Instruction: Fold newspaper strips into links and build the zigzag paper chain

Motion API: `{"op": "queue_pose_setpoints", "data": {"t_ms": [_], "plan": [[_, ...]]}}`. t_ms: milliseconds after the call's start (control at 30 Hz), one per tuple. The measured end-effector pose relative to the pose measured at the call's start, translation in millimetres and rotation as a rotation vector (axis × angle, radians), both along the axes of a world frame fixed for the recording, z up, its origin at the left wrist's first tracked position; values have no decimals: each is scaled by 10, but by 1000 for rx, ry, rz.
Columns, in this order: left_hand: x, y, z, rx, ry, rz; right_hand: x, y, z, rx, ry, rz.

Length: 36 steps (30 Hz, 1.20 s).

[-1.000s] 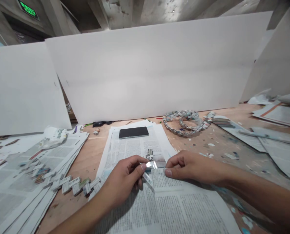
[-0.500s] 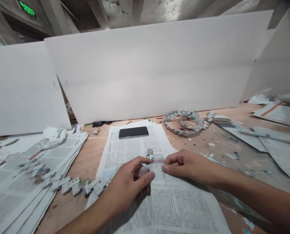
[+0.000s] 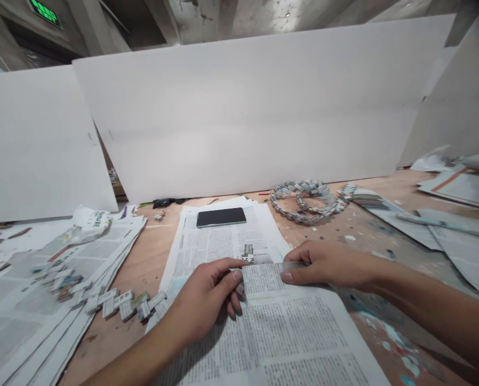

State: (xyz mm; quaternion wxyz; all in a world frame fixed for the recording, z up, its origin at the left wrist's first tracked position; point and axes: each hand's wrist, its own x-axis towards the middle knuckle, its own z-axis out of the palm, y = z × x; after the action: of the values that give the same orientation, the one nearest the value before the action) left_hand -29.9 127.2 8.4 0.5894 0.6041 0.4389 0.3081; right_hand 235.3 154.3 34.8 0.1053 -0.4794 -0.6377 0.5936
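Observation:
A printed newspaper sheet (image 3: 287,332) lies in front of me, its far edge lifted between my two hands. My left hand (image 3: 211,292) pinches that edge at its left corner, thumb on top. Further right along the same edge, my right hand (image 3: 323,262) grips the paper between thumb and bent fingers. Under it are more newspaper sheets (image 3: 183,241), with a black smartphone (image 3: 221,216) resting on them. A zigzag chain of folded paper (image 3: 110,303) lies left of my left forearm.
Coiled folded-paper chain (image 3: 279,206) sits at the back right. Stacked newspapers (image 3: 114,236) and a crumpled white bag (image 3: 90,224) are on the left. More paper sheets (image 3: 460,257) lie right. White panels (image 3: 243,123) stand behind the table. Paint flecks and scraps dot the tabletop (image 3: 378,316).
My right hand has moved right along the sheet's edge, away from my left hand. More of the edge now shows between them. My left hand has shifted slightly left.

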Motion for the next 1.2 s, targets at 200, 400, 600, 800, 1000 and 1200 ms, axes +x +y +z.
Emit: {"op": "queue_pose_setpoints", "data": {"t_ms": [200,400,600,800,1000,1200], "plan": [[-9,32,22,9,27,35,42,37,46,44,-59,-13],[12,-51,51,77,46,71,-23,6,8,31,12,-92],[33,-60,40,91,119,40,-38,34,-52,19,41,-99],[-21,-31,55,101,162,24,52,85,-6,38,-9,-91],[-28,-23,39,96,140,38,64,79,-5,30,13,-128],[34,-63,47,81,117,54,-2,48,-48,39,77,-181]]}}
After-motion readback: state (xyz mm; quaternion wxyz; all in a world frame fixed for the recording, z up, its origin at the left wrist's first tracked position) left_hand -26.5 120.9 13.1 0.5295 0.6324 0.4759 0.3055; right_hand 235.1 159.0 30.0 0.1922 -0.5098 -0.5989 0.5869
